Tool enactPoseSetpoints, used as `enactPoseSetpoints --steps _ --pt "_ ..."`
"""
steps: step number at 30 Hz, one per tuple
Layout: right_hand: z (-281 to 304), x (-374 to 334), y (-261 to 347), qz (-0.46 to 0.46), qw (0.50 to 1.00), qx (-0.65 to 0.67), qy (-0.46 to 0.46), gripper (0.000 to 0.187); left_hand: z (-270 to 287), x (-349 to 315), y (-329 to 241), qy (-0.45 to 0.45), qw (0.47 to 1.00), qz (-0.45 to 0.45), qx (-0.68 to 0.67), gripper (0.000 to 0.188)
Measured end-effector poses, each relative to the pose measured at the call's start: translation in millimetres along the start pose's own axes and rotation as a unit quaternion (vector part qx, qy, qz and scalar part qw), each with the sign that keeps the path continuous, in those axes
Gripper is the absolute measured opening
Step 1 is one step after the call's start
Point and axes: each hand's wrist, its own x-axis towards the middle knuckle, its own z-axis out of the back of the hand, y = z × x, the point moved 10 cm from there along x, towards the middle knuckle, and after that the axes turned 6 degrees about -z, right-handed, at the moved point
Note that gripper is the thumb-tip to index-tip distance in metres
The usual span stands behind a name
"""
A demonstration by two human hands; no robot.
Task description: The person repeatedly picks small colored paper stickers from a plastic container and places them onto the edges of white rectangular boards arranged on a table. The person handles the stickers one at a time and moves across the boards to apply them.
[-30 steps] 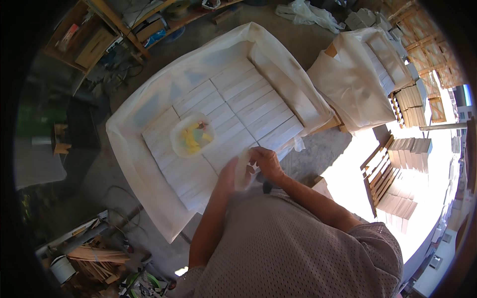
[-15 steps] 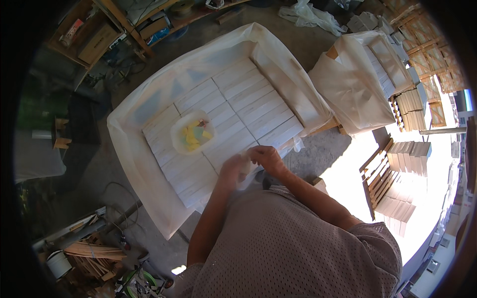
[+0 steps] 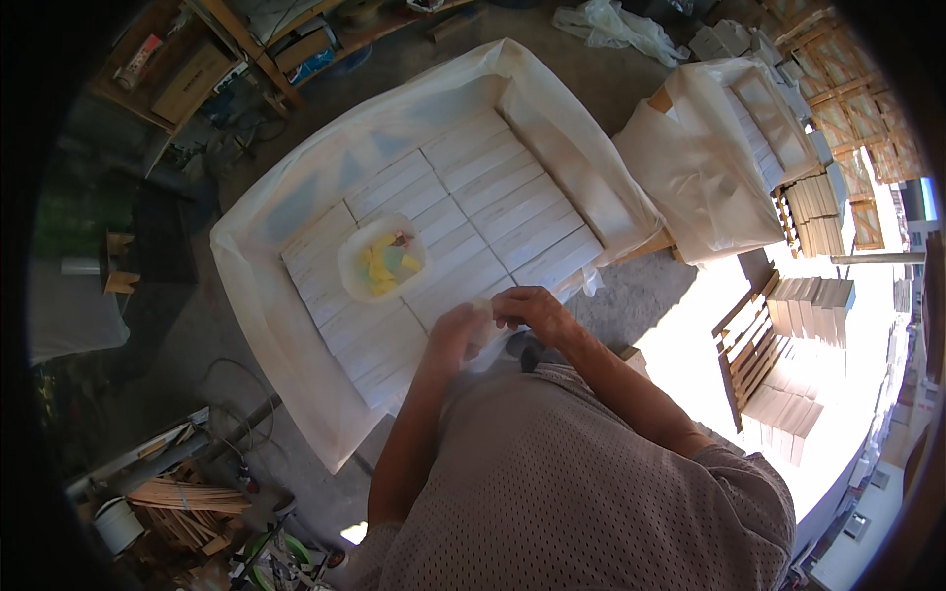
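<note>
Close in front of my body, both hands meet over the near edge of a pallet load of long white boxes (image 3: 503, 187). My left hand (image 3: 455, 335) is closed on a small, pale, translucent piece (image 3: 482, 307) that looks like thin plastic. Pinched fingers of my right hand (image 3: 525, 309) touch the same piece from the right side. What exactly it is stays unclear, being small and partly covered by fingers. On the boxes, left of my hands, rests a translucent white plastic tub (image 3: 348, 268) with yellow and pale green pieces (image 3: 386, 264) inside.
Milky plastic sheeting (image 3: 251, 286) rises around the boxes. Another wrapped pallet (image 3: 695, 177) stands at the far right. Sunlit stacks (image 3: 808, 310) sit by a wooden pallet (image 3: 746, 345) on the right. Wood strips (image 3: 182, 502) and a hose (image 3: 232, 394) lie at lower left.
My left hand has shifted slightly and shows less blur. Both hands stay together at the pale piece; the tub and boxes have not moved.
</note>
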Motion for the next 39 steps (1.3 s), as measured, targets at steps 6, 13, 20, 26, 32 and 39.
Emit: enactPoseSetpoints --steps 6,13,20,26,32,39 --pt "-1.3 2.0 -5.8 -0.030 0.998 0.059 0.003 0.031 5.2 1.7 -4.1 0.004 1.000 -0.009 0.022 0.023" --pt "-0.9 9.6 -0.9 -0.001 1.000 -0.021 -0.015 0.030 5.1 2.9 -1.4 0.004 1.000 0.015 0.015 0.020" --pt "-2.1 0.7 17.2 0.059 0.998 -0.033 0.002 0.028 9.2 5.5 -0.9 -0.006 1.000 0.005 0.018 0.018" --pt "0.6 7.3 5.5 -0.008 1.000 -0.022 -0.009 0.028 13.5 7.9 1.2 -0.019 0.999 0.000 0.048 0.018" --pt "1.9 11.1 4.6 0.003 0.999 -0.043 -0.016 0.027 15.0 7.9 0.7 -0.025 0.997 0.005 0.070 0.018" --pt "4.0 13.8 2.6 -0.003 0.994 -0.090 -0.060 0.027 17.1 7.5 -2.7 -0.040 0.992 -0.002 0.118 0.020"
